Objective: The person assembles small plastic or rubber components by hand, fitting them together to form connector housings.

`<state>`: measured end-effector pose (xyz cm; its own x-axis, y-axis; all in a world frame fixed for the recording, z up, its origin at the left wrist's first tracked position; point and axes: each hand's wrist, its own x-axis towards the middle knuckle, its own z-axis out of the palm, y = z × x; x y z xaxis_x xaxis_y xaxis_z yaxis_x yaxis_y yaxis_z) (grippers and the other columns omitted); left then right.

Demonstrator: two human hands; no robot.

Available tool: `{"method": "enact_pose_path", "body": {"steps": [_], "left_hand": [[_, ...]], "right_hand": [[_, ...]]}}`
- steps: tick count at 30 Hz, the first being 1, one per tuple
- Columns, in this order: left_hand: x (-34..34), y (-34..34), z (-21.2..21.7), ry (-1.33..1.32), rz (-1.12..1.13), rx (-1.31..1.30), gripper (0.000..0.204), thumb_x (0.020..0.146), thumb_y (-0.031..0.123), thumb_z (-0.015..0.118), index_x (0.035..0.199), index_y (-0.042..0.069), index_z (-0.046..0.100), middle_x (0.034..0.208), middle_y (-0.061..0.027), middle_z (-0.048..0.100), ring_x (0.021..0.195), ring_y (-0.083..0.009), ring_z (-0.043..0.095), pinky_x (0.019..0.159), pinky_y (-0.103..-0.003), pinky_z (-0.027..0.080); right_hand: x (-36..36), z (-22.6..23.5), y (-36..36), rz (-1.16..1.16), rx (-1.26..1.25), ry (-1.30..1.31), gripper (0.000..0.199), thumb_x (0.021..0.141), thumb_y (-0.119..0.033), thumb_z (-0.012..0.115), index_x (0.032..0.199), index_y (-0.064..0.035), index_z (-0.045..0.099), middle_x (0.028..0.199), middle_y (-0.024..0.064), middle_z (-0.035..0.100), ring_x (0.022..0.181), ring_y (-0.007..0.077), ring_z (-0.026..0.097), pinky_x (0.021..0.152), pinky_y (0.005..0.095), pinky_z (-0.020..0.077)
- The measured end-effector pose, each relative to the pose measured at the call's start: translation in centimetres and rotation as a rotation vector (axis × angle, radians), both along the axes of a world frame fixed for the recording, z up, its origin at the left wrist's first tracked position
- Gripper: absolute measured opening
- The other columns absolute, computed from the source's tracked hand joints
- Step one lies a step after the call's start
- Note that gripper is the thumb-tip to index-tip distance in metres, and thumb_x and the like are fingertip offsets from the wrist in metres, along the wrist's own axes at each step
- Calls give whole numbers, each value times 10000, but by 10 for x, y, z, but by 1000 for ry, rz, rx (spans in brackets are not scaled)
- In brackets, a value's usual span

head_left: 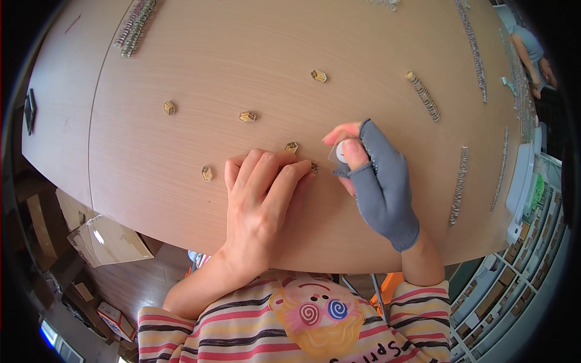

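My left hand (264,196) lies flat on the wooden table (181,54), fingers spread, its fingertips over a small yellow-brown piece (314,167) that is mostly hidden. My right hand (376,175), in a grey fingerless glove, pinches a small clear piece with a white round part (339,151) between thumb and forefinger, just right of the left fingertips. Another small yellow-brown hexagonal piece (292,147) sits right above my left fingers.
More small pieces lie loose: one (207,173) left of my hand, others (247,117), (169,107), (318,75) farther off. Long rows of stacked pieces (423,95), (459,184), (474,48), (135,27) line the table. Cardboard boxes (106,239) stand below left, shelving (514,284) at right. Another person (532,54) is far right.
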<state>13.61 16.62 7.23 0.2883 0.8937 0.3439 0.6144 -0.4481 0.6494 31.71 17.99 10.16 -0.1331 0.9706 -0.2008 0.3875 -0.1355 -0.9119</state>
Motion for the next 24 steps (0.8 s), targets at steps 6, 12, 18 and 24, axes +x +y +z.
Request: {"method": "enact_pose_path", "body": {"steps": [6, 12, 18, 24], "left_hand": [[-22, -11, 19, 115, -36, -103, 233, 775, 11, 749, 994, 44, 676, 947, -51, 622, 868, -222, 581, 850, -373, 399], [-26, 5, 19, 108, 93, -3, 269, 744, 85, 808, 983, 76, 686, 930, -47, 613, 849, -223, 571, 811, -363, 386], [-10, 15, -2, 51, 101, 17, 236, 719, 88, 826, 927, 78, 715, 896, -46, 631, 842, -223, 587, 808, -344, 389], [-12, 15, -6, -24, 81, 36, 219, 725, 81, 809, 906, 91, 687, 853, -17, 601, 802, -205, 547, 770, -353, 377]], "right_hand": [[2, -1, -8, 23, 90, -88, 146, 1029, -98, 509, 1132, -17, 573, 693, 53, 557, 592, 142, 550, 590, 301, 467], [-8, -1, 4, 23, 39, -36, 106, 1008, -109, 568, 1061, -17, 569, 745, 96, 673, 633, 224, 660, 596, 320, 501], [-18, -13, 17, 132, 296, -307, 125, 994, -138, 601, 965, -22, 565, 809, 154, 714, 698, 342, 698, 571, 391, 534], [-21, -16, 14, 142, 356, -342, 131, 986, -148, 610, 967, -25, 567, 805, 154, 712, 699, 332, 705, 575, 394, 543]]}}
